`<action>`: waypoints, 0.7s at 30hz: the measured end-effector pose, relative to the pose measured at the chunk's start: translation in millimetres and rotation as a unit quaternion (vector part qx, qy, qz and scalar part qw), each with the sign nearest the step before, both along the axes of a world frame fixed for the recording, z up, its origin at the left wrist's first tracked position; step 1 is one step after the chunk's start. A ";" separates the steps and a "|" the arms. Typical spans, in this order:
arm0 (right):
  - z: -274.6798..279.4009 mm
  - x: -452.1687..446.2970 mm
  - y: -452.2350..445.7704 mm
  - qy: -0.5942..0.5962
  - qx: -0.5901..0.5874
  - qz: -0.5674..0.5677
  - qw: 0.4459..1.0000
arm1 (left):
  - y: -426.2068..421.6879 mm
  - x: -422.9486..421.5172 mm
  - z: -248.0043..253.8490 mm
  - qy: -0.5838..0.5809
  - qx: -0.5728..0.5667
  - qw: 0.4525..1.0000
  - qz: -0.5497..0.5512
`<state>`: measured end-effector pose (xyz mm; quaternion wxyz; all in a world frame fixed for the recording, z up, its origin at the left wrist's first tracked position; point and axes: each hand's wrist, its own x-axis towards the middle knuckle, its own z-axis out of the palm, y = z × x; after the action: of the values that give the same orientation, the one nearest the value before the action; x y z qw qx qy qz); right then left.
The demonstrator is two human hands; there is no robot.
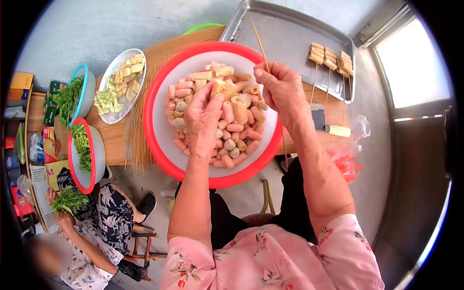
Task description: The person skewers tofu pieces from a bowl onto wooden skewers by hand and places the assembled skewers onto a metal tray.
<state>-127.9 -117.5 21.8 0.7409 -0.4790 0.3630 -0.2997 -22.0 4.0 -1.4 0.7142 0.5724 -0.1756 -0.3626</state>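
Observation:
My left hand (pixel 202 118) pinches a pale yellow roll (pixel 218 88), which looks like rolled tofu skin, above a big white basin with a red rim (pixel 153 130). My right hand (pixel 282 89) has its fingers closed on a thin bamboo skewer (pixel 260 42), whose upper end slants up and to the left. The skewer and the roll are apart. Inside the basin lie many small pink sausages (pixel 235 127), more yellow rolls (pixel 239 109) and some greyish balls (pixel 234 152). My left hand covers part of the heap.
A metal tray (pixel 290 34) at the back right holds several skewered rolls (pixel 330 58). A cleaver (pixel 336 130) lies at the table's right. Loose skewers (pixel 137 130), an oval plate (pixel 113 118) and basins of greens (pixel 83 150) stand left. A seated person (pixel 92 232) holds greens.

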 end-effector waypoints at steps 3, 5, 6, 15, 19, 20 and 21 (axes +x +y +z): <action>-4.6 6.9 22.9 0.039 0.016 0.132 0.990 | 13.8 12.4 -1.5 -0.002 -0.060 0.998 0.034; -23.4 13.8 34.8 0.012 -0.076 0.176 0.981 | 19.9 15.9 4.3 -0.005 -0.057 0.998 0.041; -19.2 16.5 39.0 0.006 -0.058 0.202 0.978 | 21.7 16.1 11.4 0.007 -0.030 0.997 0.064; -10.6 39.5 53.7 -0.034 -0.051 0.178 0.982 | 32.5 43.6 0.4 -0.066 -0.088 0.993 0.049; -8.2 41.3 48.8 -0.070 0.013 0.201 0.977 | 30.7 35.2 10.6 0.030 -0.099 0.995 0.003; -9.5 41.9 47.7 -0.050 -0.009 0.202 0.978 | 30.1 35.4 9.2 0.011 -0.088 0.996 0.000; -9.6 43.2 46.6 -0.029 -0.031 0.203 0.978 | 29.5 36.3 7.6 -0.009 -0.075 0.997 -0.003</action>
<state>-84.8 -70.9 12.2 0.7813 -0.5565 0.2273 -0.1680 14.3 33.5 6.2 0.7528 0.5196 -0.2102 -0.3452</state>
